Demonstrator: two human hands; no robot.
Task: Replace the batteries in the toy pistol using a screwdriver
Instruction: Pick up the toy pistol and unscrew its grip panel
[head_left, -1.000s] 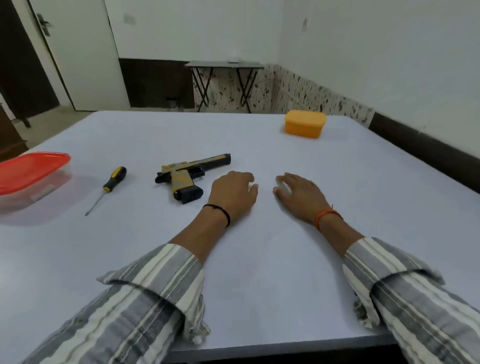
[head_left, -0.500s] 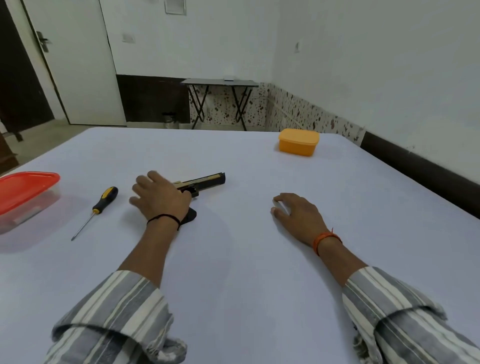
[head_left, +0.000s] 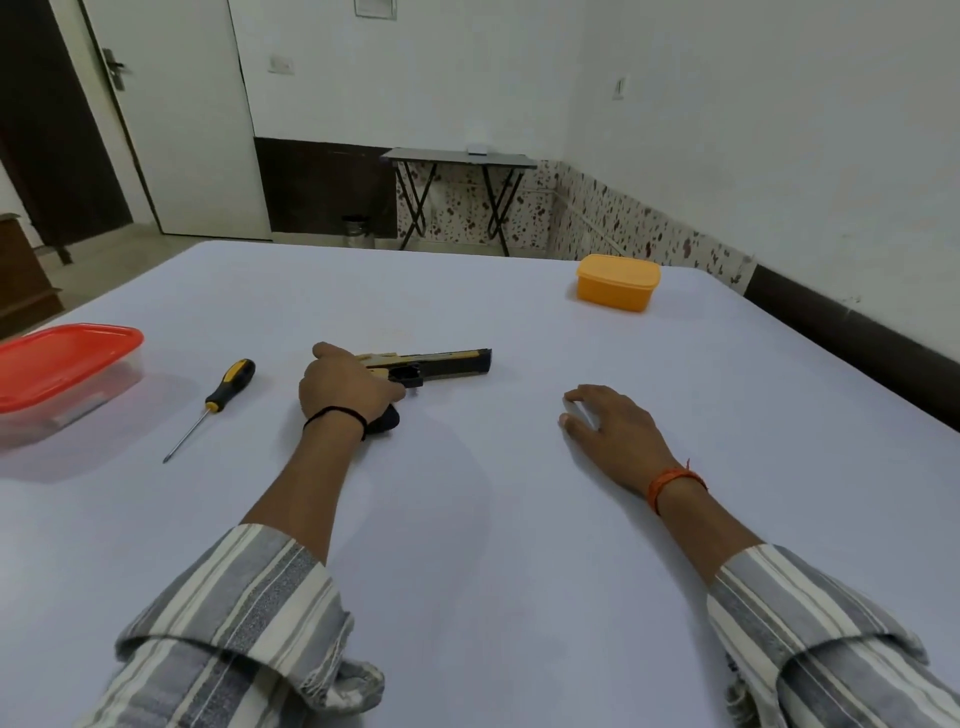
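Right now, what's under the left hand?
The left hand grips the toy pistol at its handle; the barrel and the black handle base stick out. The covered handle middle can't be seen.

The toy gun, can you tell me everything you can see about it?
The toy pistol looks like plastic, tan-gold with a black barrel end and black trigger area. It lies on its side on the white table, barrel pointing right. The left hand grips its handle, hiding most of it; only the dark butt end peeks out by the wrist. Nothing else touches it.
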